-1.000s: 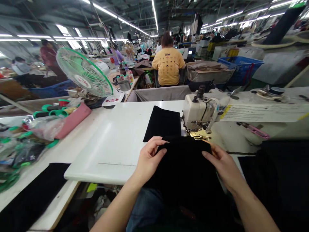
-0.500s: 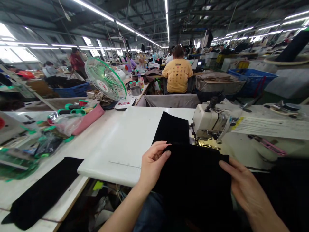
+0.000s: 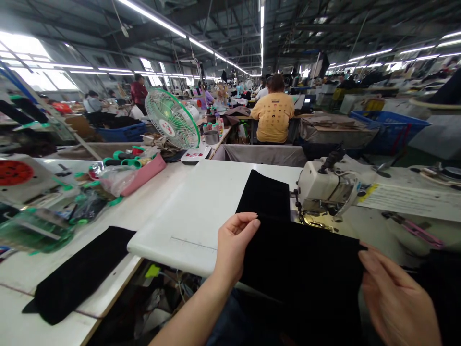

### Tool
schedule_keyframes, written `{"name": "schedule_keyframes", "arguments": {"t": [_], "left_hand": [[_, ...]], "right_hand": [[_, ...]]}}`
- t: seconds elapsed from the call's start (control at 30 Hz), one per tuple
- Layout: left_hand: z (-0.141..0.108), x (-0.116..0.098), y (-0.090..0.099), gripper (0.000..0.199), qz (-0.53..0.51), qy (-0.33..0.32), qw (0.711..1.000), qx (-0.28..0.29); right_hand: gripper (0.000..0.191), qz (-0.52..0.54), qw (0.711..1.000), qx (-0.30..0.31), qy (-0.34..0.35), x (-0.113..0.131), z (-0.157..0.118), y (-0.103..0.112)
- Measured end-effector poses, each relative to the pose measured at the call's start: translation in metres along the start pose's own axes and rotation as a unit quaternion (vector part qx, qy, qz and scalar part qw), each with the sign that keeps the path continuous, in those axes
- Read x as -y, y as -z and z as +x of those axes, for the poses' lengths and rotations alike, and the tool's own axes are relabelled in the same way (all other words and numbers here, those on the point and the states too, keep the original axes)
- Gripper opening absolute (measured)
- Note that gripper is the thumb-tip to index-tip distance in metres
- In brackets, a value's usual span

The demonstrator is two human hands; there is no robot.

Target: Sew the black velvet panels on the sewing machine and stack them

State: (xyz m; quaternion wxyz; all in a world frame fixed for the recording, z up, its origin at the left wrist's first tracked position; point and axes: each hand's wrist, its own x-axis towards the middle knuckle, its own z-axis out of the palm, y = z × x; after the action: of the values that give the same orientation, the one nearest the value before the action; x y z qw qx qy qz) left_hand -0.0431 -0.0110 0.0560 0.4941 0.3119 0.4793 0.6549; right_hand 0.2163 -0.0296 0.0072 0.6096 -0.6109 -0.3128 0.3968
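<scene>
Drawing farther apart, left hand (image 3: 232,247) and right hand (image 3: 399,290) are pinching the black cloth (image 3: 302,262) at its far corners, probably keeping that edge straight near the sewing machine (image 3: 319,185).

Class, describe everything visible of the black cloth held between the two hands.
The black cloth looks like plain, matte fabric. Its upper edge stretches between the left hand and right hand, each pinching near a corner, the right end lower in view. It hangs before the sewing machine, seemingly overlapping another black piece on the white table. Its lower part fades into shadow.
</scene>
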Motion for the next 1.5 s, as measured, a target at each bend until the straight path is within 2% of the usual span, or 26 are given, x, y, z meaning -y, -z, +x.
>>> {"name": "schedule_keyframes", "arguments": {"t": [0.1,0.2,0.3,0.37,0.57,0.67,0.77,0.9,1.03,1.33,1.43,1.5], "left_hand": [[-0.001,-0.001,-0.001,0.021,-0.022,0.007,1.0,0.002],[-0.001,-0.002,-0.002,0.019,-0.038,0.008,0.999,-0.006],[-0.001,-0.002,-0.004,0.019,-0.046,0.004,0.999,-0.018],[-0.001,-0.002,-0.005,0.018,-0.045,0.002,0.999,-0.024],[0.006,-0.001,-0.004,0.02,-0.042,0.014,0.999,-0.012],[0.01,-0.003,0.001,0.025,-0.012,0.005,1.0,-0.014],[0.016,-0.004,0.005,0.03,0.02,-0.015,0.999,-0.028],[0.019,-0.005,0.004,0.036,0.021,0.01,1.0,-0.018],[0.016,-0.007,0.001,0.039,0.017,0.029,0.999,-0.036],[0.013,-0.006,-0.005,0.039,0.026,0.034,0.998,-0.05],[0.017,-0.008,0.001,0.036,0.056,0.007,0.998,-0.021],[0.017,-0.022,0.009,0.032,0.099,-0.046,0.994,0.008]], "right_hand": [[0.047,0.069,0.996,-0.037,-0.035,0.008,-0.002,-0.007],[0.042,0.082,0.996,-0.033,-0.011,0.018,-0.005,-0.01],[0.044,0.091,0.995,-0.022,-0.028,0.026,-0.009,-0.009],[0.045,0.096,0.994,-0.028,-0.039,0.026,-0.009,-0.009],[0.047,0.114,0.992,-0.055,0.007,0.018,-0.005,-0.012],[0.04,0.108,0.992,-0.04,0.052,0.018,-0.007,-0.014],[0.032,0.108,0.991,0.0,0.076,0.02,-0.007,-0.018],[0.031,0.145,0.988,0.005,0.058,0.024,-0.007,-0.022],[0.031,0.169,0.985,0.007,0.044,0.025,-0.008,-0.025],[0.029,0.152,0.986,0.009,0.073,0.019,0.0,-0.024],[0.021,0.062,0.988,0.057,0.127,0.018,-0.009,-0.013],[0.009,-0.032,0.97,0.144,0.194,0.019,-0.023,-0.003]]}}
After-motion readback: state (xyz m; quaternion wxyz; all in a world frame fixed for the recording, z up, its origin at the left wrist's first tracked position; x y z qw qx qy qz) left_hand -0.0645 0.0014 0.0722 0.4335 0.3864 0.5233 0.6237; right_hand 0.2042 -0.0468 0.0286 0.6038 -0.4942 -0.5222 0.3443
